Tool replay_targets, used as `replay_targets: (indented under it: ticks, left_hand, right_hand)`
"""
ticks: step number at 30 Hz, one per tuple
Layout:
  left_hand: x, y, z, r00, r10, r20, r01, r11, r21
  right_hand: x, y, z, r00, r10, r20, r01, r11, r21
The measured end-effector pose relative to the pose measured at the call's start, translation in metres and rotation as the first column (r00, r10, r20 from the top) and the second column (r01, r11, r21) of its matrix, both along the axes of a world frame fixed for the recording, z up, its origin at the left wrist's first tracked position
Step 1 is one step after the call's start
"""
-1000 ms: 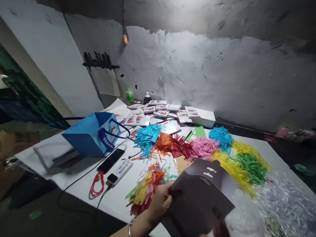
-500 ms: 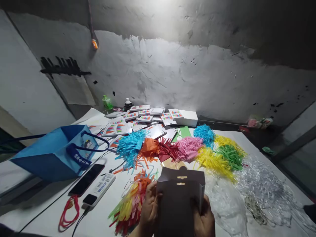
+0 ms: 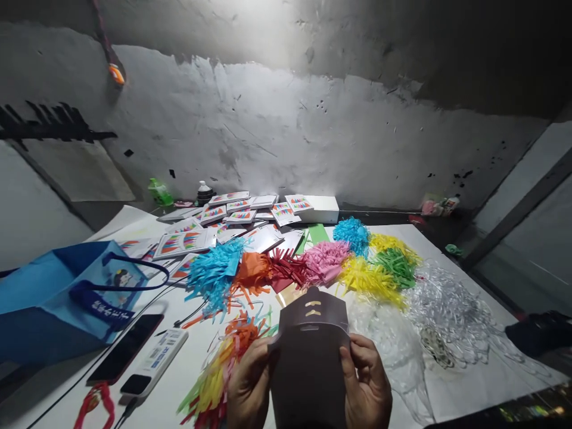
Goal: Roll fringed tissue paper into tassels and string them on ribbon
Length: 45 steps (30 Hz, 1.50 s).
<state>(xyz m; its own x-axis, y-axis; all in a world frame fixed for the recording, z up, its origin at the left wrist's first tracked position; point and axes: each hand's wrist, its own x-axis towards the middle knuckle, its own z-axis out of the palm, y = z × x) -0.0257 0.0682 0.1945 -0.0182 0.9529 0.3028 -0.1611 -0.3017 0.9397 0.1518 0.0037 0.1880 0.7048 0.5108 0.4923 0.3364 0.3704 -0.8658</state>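
Observation:
Between my hands stands a grey cardboard box [image 3: 308, 375], its top flap raised and showing slots for hanging. My left hand [image 3: 250, 378] grips the box's left edge, and my right hand [image 3: 367, 378] pinches its right edge near the top. Just left of my left hand lies a multicoloured bundle of tissue tassels [image 3: 223, 363]. Beyond the box are a red tassel bundle [image 3: 290, 268], a pink one [image 3: 326, 260] and a yellow one [image 3: 370, 281]. What is inside the box does not show.
Printed flat boxes [image 3: 185, 241] are piled at the back. On the left are a blue bag [image 3: 53, 292], a phone [image 3: 127, 345] and a white power bank [image 3: 156, 360] with cables. Clear plastic bags [image 3: 388, 339] and tangled silvery string [image 3: 447, 316] lie on the right.
The view has turned to the right. The box's top flap now tilts back from the front panel, opening a gap, and both hands have moved up along its side edges.

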Motion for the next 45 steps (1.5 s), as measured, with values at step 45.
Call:
replay_targets:
  ticks: [45]
  left_hand:
    - [0.006,0.0,0.026,0.981,-0.021,0.192,0.064,0.974,-0.218]
  right_hand:
    - [0.008,-0.011,-0.016,0.765,0.116,-0.633,-0.117,0.992,0.04]
